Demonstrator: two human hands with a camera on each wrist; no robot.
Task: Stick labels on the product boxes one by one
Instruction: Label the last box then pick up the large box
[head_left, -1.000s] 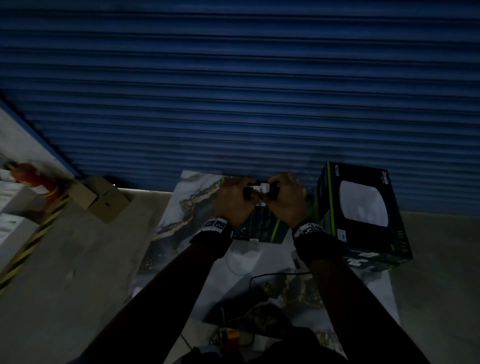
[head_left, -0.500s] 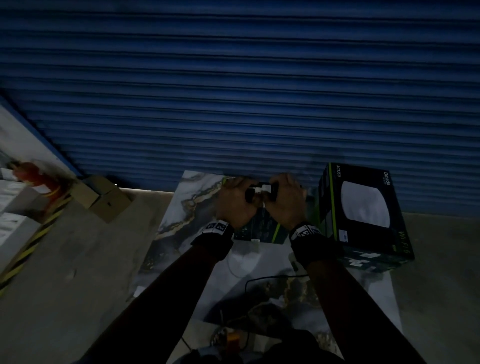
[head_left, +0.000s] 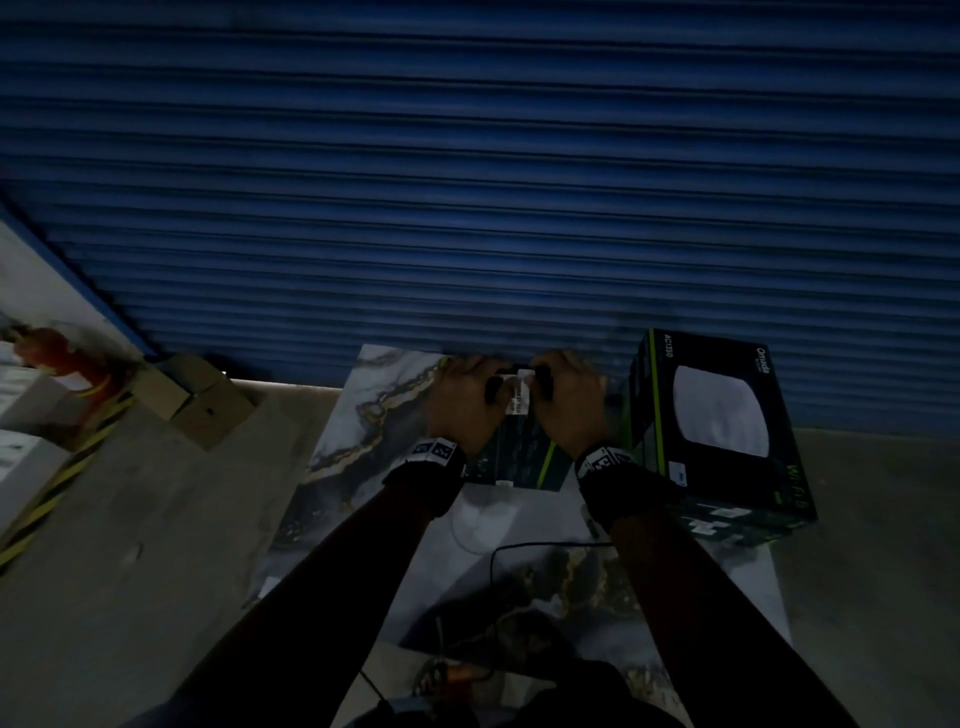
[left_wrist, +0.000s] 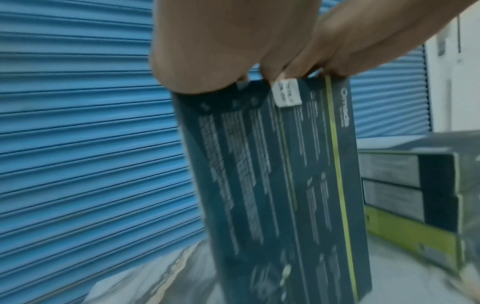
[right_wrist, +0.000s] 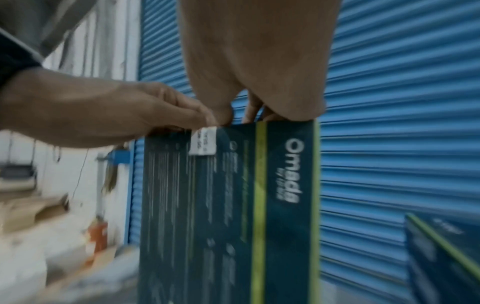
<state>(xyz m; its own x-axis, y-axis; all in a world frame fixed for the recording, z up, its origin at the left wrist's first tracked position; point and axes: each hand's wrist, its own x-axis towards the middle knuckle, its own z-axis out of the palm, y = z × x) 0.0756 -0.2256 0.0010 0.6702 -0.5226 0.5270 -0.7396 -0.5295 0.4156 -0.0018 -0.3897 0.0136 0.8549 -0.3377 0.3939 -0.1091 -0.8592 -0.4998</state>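
Note:
A dark teal product box (head_left: 522, 457) with a green stripe stands upright on a marbled tile (head_left: 363, 447). A small white label (head_left: 518, 399) sits at the box's top edge and lies down its near face (left_wrist: 287, 93) (right_wrist: 203, 140). My left hand (head_left: 467, 402) and right hand (head_left: 571, 402) both grip that top edge, fingers curled over it, one on each side of the label. The fingertips of both hands touch the label's upper end. The far side of the box is hidden.
A stack of the same dark boxes (head_left: 722, 431) stands just right of my right hand. A blue roller shutter (head_left: 467, 208) closes off the space behind. A cardboard carton (head_left: 192, 400) and a red object (head_left: 57, 353) lie at the left. A black cable (head_left: 540, 548) crosses the tile.
The label lay across the top edge between my thumbs; now it hangs down onto the near face. Both hands have stayed at the top edge.

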